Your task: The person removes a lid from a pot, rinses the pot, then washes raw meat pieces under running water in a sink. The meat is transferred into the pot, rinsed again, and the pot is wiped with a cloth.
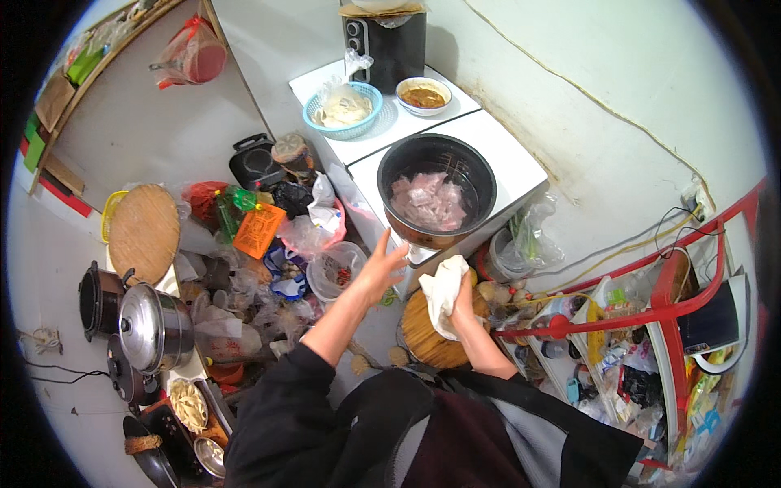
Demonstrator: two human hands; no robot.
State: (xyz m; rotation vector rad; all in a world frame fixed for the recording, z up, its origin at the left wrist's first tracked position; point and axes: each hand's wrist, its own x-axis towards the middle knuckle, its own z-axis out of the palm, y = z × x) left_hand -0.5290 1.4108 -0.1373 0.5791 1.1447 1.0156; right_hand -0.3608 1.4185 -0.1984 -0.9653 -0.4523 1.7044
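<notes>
My left hand (379, 271) is held out, its fingers spread and nothing in them, just below the near left side of a dark cooking pot (393, 189). Pale pink pieces of what looks like raw meat (427, 200) lie inside the pot, which stands on a white cabinet top (515, 167). In my right hand (464, 302) is a crumpled white cloth (442, 294), gripped with the fingers partly hidden behind it. The cloth hangs over a round wooden board (423, 329) lower down.
Behind the pot are a blue basket (376, 115) holding a plastic bag, a bowl of brown sauce (424, 98) and a black appliance (399, 53). Clutter and a clear tub (329, 281) crowd the left floor. A lidded steel pot (154, 325) stands far left; a red-framed shelf (606, 319) stands right.
</notes>
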